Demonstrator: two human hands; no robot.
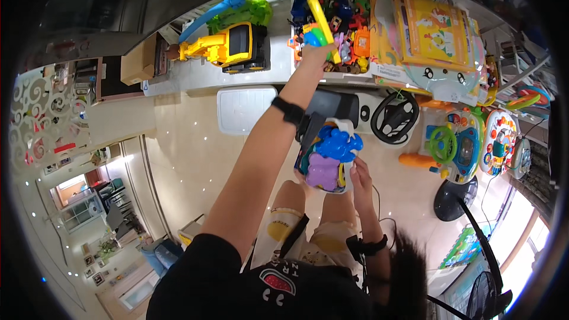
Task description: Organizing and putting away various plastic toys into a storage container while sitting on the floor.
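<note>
My left hand [316, 56] reaches over a box of mixed small toys [362, 55], its fingers closed on a long yellow plastic piece [321, 20]. Blue and green plastic pieces [316, 37] lie against the fingers; whether they are held too cannot be told. Close to my knees, my right hand [362, 177] grips the right side of a white plastic tub [348, 182]. A blue cloud-shaped plastic toy [340, 143] and a purple plastic toy [323, 172] lie on top in the tub, with darker items partly hidden beneath.
A yellow toy excavator [235, 46] stands left of the toy box on the ledge. Yellow picture books [438, 31] are stacked to its right. Below are a white lid [246, 110], a black toy steering wheel [394, 118], an activity toy [464, 146] and a fan's round base [455, 198].
</note>
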